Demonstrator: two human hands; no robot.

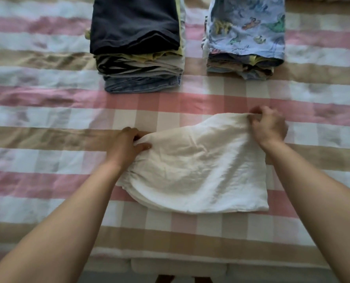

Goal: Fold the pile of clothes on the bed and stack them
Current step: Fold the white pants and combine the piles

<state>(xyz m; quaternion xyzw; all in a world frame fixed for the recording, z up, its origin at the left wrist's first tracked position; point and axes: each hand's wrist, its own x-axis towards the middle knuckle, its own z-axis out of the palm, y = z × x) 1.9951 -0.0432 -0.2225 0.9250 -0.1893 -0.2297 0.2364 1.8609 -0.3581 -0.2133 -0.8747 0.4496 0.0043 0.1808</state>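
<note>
The dark-topped stack (137,43) and the dinosaur-print stack (245,37) to its right are cut off at the far edge. Near me, the white garment (196,166) lies on open checked bedspread (47,119). My left hand (127,146) pinches its left corner and my right hand (270,125) its far-right corner.

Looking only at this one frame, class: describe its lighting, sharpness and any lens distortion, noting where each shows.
Head view: light is soft and brightest at the centre, on the white garment between the left hand and right hand; no hard shadows or glare. Head view: the checked bedspread turns smeared and dimmer toward the edges. Head view: its stripes bow slightly, a wide-angle effect.
</note>
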